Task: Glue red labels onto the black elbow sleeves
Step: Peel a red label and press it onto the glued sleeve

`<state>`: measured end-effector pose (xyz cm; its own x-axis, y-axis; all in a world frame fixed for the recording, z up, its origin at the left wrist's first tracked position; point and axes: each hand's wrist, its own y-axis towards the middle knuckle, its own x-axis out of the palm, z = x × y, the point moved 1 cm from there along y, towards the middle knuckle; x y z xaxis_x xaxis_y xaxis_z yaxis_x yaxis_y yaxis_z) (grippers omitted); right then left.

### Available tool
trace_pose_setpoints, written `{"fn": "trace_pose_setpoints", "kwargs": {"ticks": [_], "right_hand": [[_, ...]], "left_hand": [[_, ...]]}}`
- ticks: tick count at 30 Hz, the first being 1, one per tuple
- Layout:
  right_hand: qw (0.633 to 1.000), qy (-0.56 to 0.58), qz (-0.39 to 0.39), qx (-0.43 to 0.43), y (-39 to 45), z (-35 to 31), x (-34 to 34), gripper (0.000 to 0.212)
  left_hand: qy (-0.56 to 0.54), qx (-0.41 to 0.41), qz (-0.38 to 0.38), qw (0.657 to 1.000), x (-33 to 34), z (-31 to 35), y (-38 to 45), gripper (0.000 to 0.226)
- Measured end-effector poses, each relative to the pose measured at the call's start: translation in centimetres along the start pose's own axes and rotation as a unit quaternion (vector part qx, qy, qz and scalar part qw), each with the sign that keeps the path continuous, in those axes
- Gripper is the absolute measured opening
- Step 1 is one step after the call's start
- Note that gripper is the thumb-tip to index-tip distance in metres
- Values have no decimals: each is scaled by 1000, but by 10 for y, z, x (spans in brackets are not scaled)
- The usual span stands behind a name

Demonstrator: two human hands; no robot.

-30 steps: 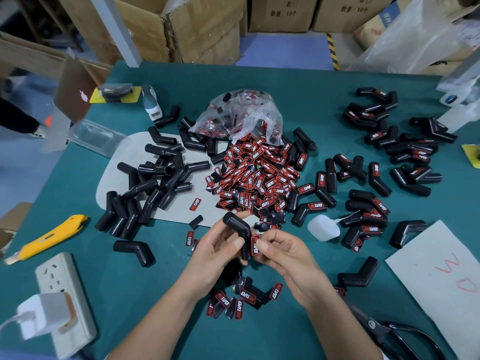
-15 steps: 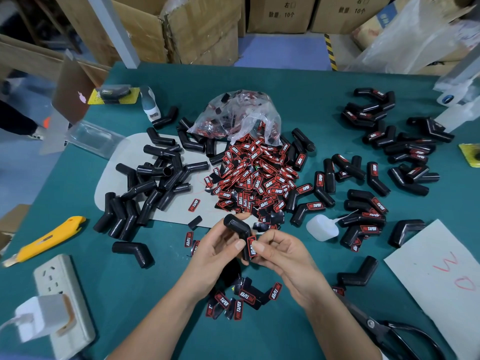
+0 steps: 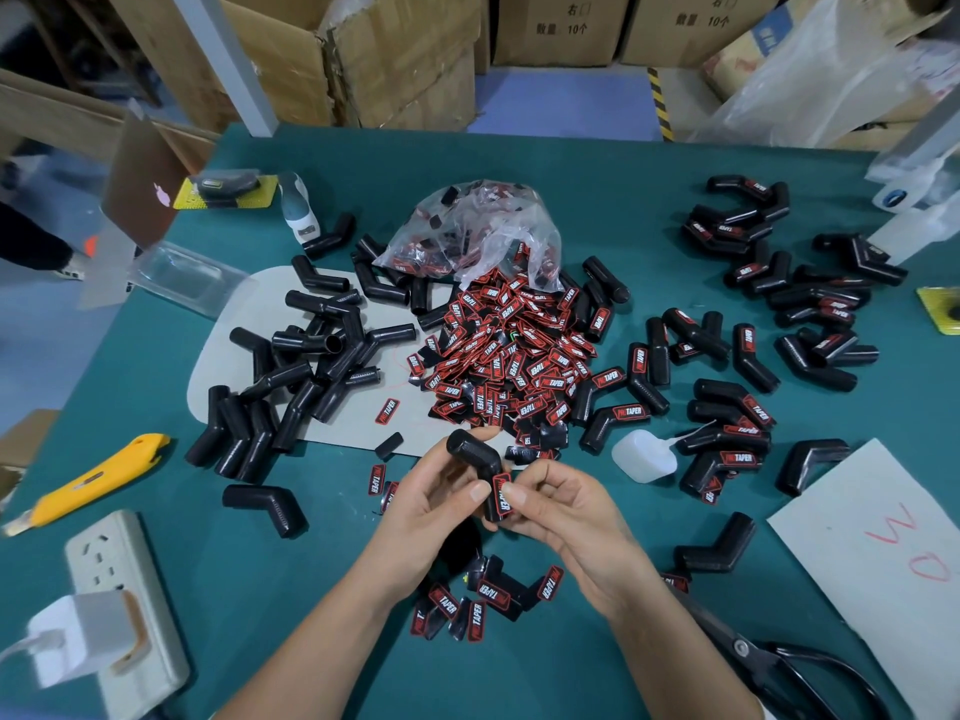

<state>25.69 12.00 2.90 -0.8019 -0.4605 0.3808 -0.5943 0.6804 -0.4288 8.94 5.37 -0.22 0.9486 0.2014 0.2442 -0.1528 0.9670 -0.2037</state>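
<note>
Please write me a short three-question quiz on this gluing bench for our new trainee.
1. True or false: both hands, left and right, hold one sleeve with a label on it.
2. Which lies by the table's left edge? A) scissors B) yellow knife C) glue bottle
3. Fill in: the loose labels spill from a clear plastic ____.

Key
1. True.
2. B: the knife lies left; the scissors lie lower right, the bottle right of the hands.
3. Bag.
</note>
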Motion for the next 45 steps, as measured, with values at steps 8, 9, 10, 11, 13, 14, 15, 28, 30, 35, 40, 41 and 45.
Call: {"fn": "trace_pose_setpoints", "kwargs": {"ticks": [8,9,10,11,13,14,15,28,30,35,40,41,45], "right_hand": [[1000,7,-5,0,0,-1,0,18],[1000,6,-4,0,0,-1,0,18],[1000,4,-3,-1,0,0,0,18],[1000,3,-2,-2,0,0,0,18],[1000,4,-2,-3,1,1,-1,18],[1000,5,-2,-3,1,1,-1,18],[1000,5,-3,-4,1,2,-1,18],[1000,-5,16,-5,2,5,-1,22],[1000,0,13,-7,2,6,-1,18],[1000,-3,11,-7,3,6,-3,15],[1000,-5,13,-11,3,7,-2,11],[1000,-3,14,-11,3,7,-2,11],[1000,0,17,-9,2,6,-1,11]], "left_hand": [[-4,3,-1,1000,1,2,-1,48],[-3,2,-1,1000,1,3,-1,48],[-1,2,-1,1000,1,3,-1,48],[0,2,0,1000,1,3,-1,47],[1,0,0,1000,1,3,-1,48],[2,0,-1,1000,1,3,-1,48],[5,1,-1,1000,1,3,-1,48],[-1,4,-3,1000,3,6,-1,46],[0,4,-2,1000,4,6,-2,45],[3,5,-3,1000,3,6,-2,47],[-3,9,-3,1000,3,6,-2,46],[-4,10,-4,1000,3,6,-2,47],[-7,15,-8,1000,4,8,-2,49]]}}
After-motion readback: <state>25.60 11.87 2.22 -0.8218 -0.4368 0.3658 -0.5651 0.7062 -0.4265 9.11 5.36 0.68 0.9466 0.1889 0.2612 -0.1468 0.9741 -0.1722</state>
